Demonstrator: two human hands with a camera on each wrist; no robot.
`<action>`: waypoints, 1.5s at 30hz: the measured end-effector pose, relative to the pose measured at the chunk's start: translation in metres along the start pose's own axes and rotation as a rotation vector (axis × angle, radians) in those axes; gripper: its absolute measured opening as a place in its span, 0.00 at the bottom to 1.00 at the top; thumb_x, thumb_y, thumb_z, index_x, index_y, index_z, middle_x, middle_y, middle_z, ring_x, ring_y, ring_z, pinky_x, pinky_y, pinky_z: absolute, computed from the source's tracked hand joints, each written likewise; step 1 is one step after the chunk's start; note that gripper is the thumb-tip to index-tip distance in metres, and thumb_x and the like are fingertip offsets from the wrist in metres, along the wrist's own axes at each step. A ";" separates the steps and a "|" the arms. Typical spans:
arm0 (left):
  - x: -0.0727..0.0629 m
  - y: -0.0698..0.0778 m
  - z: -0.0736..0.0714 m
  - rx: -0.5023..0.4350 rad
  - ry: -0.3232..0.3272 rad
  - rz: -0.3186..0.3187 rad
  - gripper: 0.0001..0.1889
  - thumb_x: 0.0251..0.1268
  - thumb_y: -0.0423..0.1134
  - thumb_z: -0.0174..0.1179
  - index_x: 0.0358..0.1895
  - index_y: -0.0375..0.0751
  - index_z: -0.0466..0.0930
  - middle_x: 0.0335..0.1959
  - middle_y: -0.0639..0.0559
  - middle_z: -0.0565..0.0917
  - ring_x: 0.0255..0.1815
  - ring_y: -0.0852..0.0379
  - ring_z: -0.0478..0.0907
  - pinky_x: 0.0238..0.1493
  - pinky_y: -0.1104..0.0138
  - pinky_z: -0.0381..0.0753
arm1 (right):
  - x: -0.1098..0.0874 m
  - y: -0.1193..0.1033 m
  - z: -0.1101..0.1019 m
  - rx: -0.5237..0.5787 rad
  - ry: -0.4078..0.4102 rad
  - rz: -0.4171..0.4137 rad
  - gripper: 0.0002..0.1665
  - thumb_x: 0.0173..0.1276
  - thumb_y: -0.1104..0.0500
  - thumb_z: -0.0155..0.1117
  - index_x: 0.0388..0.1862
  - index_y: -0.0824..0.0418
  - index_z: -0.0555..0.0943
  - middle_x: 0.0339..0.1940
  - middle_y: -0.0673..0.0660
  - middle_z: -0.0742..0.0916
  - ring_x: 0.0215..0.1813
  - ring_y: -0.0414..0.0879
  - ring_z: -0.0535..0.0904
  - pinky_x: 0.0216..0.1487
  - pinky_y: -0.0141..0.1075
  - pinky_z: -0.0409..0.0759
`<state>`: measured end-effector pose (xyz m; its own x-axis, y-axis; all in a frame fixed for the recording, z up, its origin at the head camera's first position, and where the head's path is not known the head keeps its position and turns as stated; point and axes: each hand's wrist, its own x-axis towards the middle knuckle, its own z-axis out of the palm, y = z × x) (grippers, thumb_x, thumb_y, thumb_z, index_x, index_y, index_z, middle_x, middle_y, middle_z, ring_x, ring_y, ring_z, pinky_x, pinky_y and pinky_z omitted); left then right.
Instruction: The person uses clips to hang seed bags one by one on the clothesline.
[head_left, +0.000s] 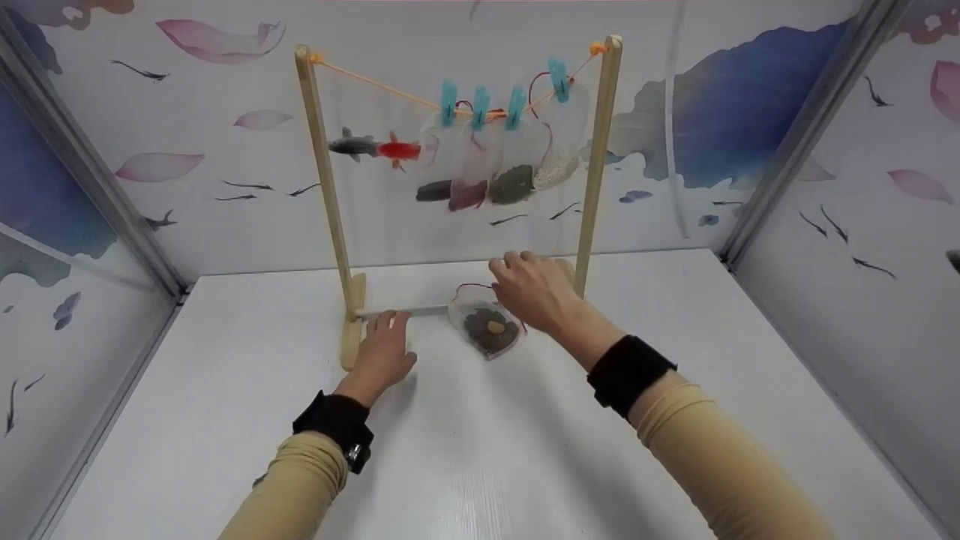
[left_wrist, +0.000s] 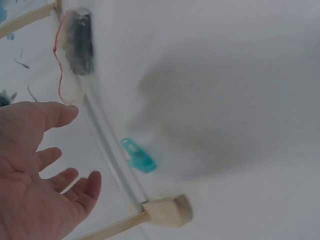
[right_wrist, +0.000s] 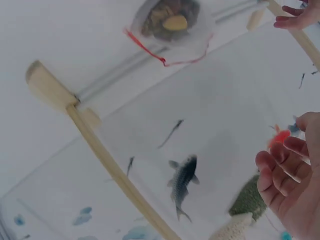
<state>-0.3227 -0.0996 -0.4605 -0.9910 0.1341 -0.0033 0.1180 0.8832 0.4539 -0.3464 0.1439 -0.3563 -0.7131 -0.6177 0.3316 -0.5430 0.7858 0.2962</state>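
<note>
My left hand (head_left: 386, 352) hovers over the table beside the frame's left foot, with its fingers relaxed and nothing in them. In the left wrist view a blue clothespin (left_wrist: 139, 156) lies on the table near that hand; the head view hides it. My right hand (head_left: 536, 292) is just right of and above a clear drawstring bag (head_left: 491, 334), holding nothing, its fingers loosely bent. This bag contains dark pieces and one yellowish piece, and its red drawstring (right_wrist: 162, 61) hangs loose. It sits at the white crossbar (head_left: 424, 309).
An orange cord (head_left: 375, 81) spans the wooden posts (head_left: 600, 150) of the frame. Several blue clothespins (head_left: 480, 105) hold bags on it, with dark, reddish, green (head_left: 511, 184) and whitish (head_left: 556, 172) contents. Printed walls enclose the white table (head_left: 465, 465).
</note>
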 end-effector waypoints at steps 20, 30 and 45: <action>-0.020 -0.008 0.047 -0.178 0.095 -0.041 0.18 0.63 0.26 0.63 0.57 0.30 0.76 0.51 0.37 0.82 0.53 0.41 0.81 0.55 0.52 0.81 | -0.090 -0.072 0.072 0.573 -0.476 0.015 0.21 0.74 0.52 0.60 0.60 0.61 0.81 0.51 0.59 0.89 0.53 0.53 0.85 0.54 0.48 0.83; -0.042 0.050 0.044 -0.430 -0.028 0.126 0.12 0.67 0.38 0.65 0.52 0.43 0.84 0.47 0.47 0.87 0.47 0.51 0.83 0.49 0.57 0.83 | -0.115 -0.052 0.064 0.894 -0.365 0.256 0.30 0.78 0.47 0.54 0.69 0.66 0.70 0.49 0.62 0.88 0.52 0.55 0.85 0.54 0.52 0.82; -0.048 0.063 0.038 -0.554 -0.113 0.312 0.14 0.70 0.40 0.62 0.56 0.49 0.84 0.51 0.55 0.87 0.49 0.59 0.82 0.49 0.69 0.82 | -0.118 -0.048 0.065 0.899 -0.188 0.267 0.22 0.77 0.39 0.51 0.44 0.57 0.72 0.25 0.44 0.72 0.27 0.35 0.67 0.29 0.28 0.66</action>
<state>-0.2651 -0.0329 -0.4655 -0.8991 0.4200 0.1231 0.3189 0.4359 0.8416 -0.2653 0.1814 -0.4677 -0.8797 -0.4612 0.1158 -0.4336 0.6783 -0.5932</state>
